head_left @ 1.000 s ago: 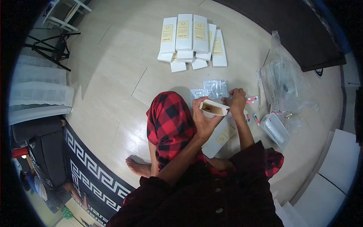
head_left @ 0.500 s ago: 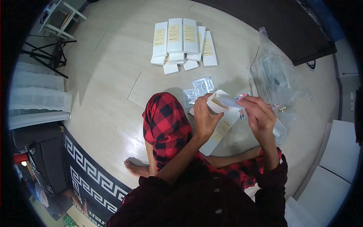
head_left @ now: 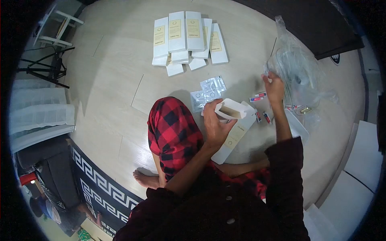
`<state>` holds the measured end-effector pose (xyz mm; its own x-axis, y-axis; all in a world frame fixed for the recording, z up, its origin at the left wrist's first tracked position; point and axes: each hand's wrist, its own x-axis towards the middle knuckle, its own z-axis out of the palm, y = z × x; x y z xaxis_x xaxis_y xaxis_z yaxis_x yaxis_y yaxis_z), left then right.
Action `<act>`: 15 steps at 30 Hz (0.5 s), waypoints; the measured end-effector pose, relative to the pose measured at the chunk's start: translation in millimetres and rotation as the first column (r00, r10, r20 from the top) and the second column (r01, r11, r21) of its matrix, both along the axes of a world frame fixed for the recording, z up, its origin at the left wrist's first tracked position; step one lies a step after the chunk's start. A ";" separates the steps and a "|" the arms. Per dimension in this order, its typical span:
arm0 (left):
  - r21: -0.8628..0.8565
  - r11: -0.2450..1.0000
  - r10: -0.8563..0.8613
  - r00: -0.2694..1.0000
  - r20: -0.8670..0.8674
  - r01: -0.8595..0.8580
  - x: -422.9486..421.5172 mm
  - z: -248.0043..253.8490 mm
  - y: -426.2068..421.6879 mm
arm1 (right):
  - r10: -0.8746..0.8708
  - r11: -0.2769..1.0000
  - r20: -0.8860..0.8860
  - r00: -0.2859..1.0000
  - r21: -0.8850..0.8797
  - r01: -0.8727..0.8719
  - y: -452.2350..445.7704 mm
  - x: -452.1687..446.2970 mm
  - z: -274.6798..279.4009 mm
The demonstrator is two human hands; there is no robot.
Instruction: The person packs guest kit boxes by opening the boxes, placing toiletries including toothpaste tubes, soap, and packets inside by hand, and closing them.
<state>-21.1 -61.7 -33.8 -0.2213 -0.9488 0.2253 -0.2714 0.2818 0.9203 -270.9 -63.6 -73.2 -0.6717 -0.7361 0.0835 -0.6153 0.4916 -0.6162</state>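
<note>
My left hand [head_left: 217, 124] is wrapped round a white carton [head_left: 231, 109], whose open top faces up towards me. Under it lies another white carton with a yellow label [head_left: 233, 140], partly covered by the held one. My right hand [head_left: 275, 89] is at the near edge of a clear plastic bag [head_left: 295, 74], thumb and fingers pinched together on its film. Small red, white and blue tubes [head_left: 257, 98] lie on the floor between my hands. Beyond my left hand are silver sachets [head_left: 213, 85].
A stack of white labelled boxes [head_left: 177, 36] stands ahead on the floor. A white tray [head_left: 296, 130] lies to the right, beside a small gold item [head_left: 306, 109]. Dark furniture [head_left: 321, 24] bounds the upper right. Another person [head_left: 68, 217] sits at the lower left.
My right hand has left the carton's opening and moved up and away to the plastic bag. The whitish slip it held is out of sight. My left hand still holds the carton.
</note>
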 end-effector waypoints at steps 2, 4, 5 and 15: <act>-0.042 0.999 -0.013 0.999 -0.038 0.011 1.1 1.3 1.5 | 0.102 0.970 -0.454 0.885 0.243 0.012 2.9 -1.5 -34.4; -0.043 0.999 -0.012 1.000 0.025 0.013 7.9 5.4 -2.0 | 0.066 0.990 -0.408 0.911 0.139 -0.009 4.7 2.6 -29.8; -0.037 0.999 -0.021 0.997 0.080 0.024 10.7 7.8 -3.0 | 0.028 0.999 -0.363 0.931 0.039 -0.015 9.3 4.3 -26.0; -0.424 0.906 -0.117 0.952 -0.284 -0.015 -1.7 49.4 8.7 | 0.655 0.217 0.021 0.755 -0.963 -0.161 122.8 130.7 256.5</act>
